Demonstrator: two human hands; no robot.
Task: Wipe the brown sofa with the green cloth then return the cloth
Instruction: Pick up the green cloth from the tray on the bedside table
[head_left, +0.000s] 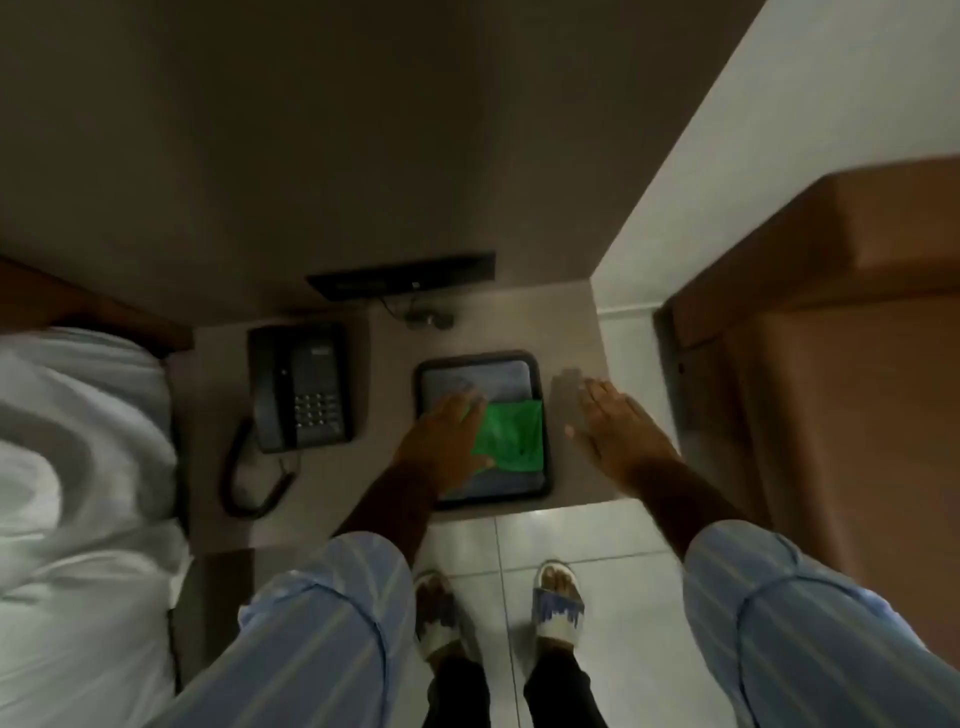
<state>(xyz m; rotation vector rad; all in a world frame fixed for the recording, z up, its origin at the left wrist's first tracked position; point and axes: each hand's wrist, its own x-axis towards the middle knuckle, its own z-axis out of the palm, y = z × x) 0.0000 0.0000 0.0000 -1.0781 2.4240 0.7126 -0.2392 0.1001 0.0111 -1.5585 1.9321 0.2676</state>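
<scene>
Striped sleeves (311, 623) nearest; beyond them your left hand (441, 447) lies flat and spread on the green cloth (511, 436) in the black tray (545, 415), gripping nothing yet, and your right hand (618, 426) hovers open and empty beside the tray. Careless grab could drag the tray toward the table edge or the phone (298, 387). Brown sofa (831, 364) waits far right.

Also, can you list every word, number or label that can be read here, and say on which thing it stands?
None can be read.
Phone: a small label above the keypad, too blurred to read.
Phone keypad: the keys show as pale dots, no digit legible.
Black box at the wall: faint marks on its front, too small to read.
Cloth, tray, sandals: no text seen.
</scene>
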